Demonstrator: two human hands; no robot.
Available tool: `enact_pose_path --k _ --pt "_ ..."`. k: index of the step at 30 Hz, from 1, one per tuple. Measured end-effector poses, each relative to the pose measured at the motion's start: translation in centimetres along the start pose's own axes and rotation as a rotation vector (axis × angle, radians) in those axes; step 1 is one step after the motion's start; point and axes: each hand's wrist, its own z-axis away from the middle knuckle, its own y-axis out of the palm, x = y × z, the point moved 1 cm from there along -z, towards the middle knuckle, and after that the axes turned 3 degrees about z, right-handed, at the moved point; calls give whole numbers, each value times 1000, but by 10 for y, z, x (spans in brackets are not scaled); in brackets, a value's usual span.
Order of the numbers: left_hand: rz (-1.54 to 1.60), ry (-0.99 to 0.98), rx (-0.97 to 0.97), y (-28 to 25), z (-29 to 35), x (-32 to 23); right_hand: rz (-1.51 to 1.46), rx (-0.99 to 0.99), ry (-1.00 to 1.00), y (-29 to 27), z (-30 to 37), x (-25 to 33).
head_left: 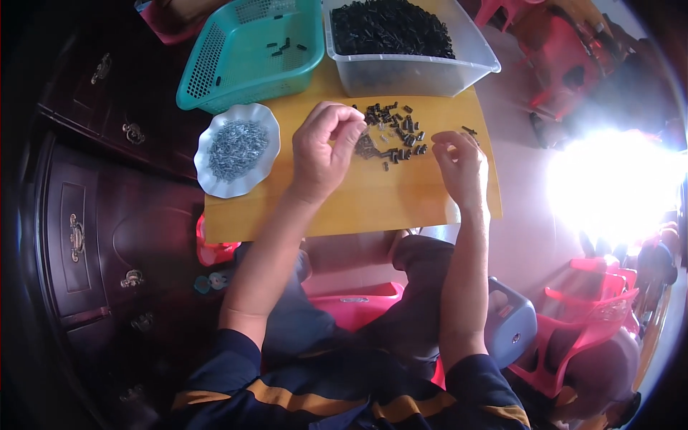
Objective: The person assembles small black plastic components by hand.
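Over the wooden table, my left hand is raised with thumb and index finger pinched together. Whatever lies between those fingertips is too small to make out. To its right, my right hand hovers with thumb and fingers curled together; its grip is likewise unclear. Between the two hands lies a loose spread of small black parts, with a few clear or shiny bits among them. A white scalloped dish left of my left hand holds many thin silvery metal pieces.
At the table's far side stand a green perforated basket with several black parts and a translucent bin heaped with more. Dark drawers line the left. A blue-grey container and pink chairs are at right; strong glare there.
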Motion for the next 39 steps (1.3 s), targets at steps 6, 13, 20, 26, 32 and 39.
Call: enact_pose_path --k 6,13,20,26,32,39 --pt "167 -214 -39 -13 6 20 127 96 -99 12 -2 -14" --pt "178 -204 -44 -20 7 23 227 115 -114 18 -6 -23" --pt "193 -237 -89 -27 6 25 189 132 -139 20 -8 -26" --pt "227 -259 -89 -30 6 26 311 105 -112 17 -10 -29" --pt "238 -272 -60 -25 8 25 -464 132 155 12 -10 -9" --pt "266 -285 44 -11 16 14 -785 277 222 30 -5 18"
